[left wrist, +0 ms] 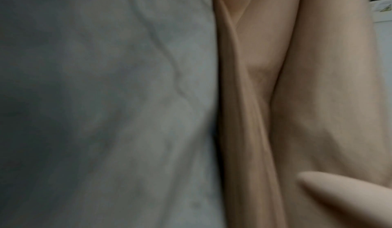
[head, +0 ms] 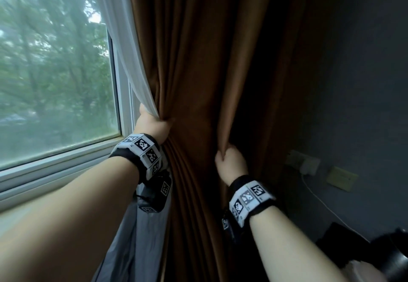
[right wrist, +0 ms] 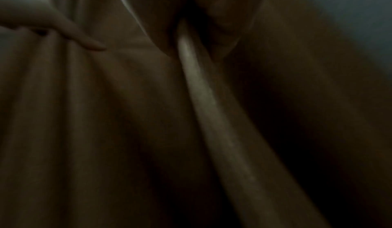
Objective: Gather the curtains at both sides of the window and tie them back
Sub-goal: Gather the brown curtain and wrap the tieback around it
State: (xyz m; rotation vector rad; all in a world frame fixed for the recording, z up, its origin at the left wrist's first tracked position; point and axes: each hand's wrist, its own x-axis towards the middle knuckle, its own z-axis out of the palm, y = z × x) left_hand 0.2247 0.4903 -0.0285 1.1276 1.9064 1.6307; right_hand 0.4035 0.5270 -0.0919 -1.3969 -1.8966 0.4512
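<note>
The step in hand looked like gathering — the brown curtain (head: 198, 60) hung at the right side of the window (head: 55, 60), and its folds were being pulled together. To do this well, I think both hands should squeeze the folds into one tight bunch at the same height, and the thin white curtain (head: 123, 49) should be tucked in with the brown one so none slips loose. I think a firm hold would matter, because the cloth looked thick and heavy and could slide out. No tie or band showed in any view, so one would have to be found before the bunch was let go.

The left hand (head: 152, 127) was closed around the window edge of the curtains, where the white cloth met the brown. In the left wrist view one fingertip (left wrist: 331, 186) lay on the brown cloth, with pale grey cloth (left wrist: 106, 97) beside it.

The right hand (head: 229, 160) sat lower and to the right — it was closed too, and pinched one long brown fold between thumb and fingers. The right wrist view was dark, but that fold (right wrist: 203, 97) ran up through it.

Behind the curtain was a dark wall (head: 353, 82) with a socket (head: 306, 164) and a white cable (head: 320, 197).
</note>
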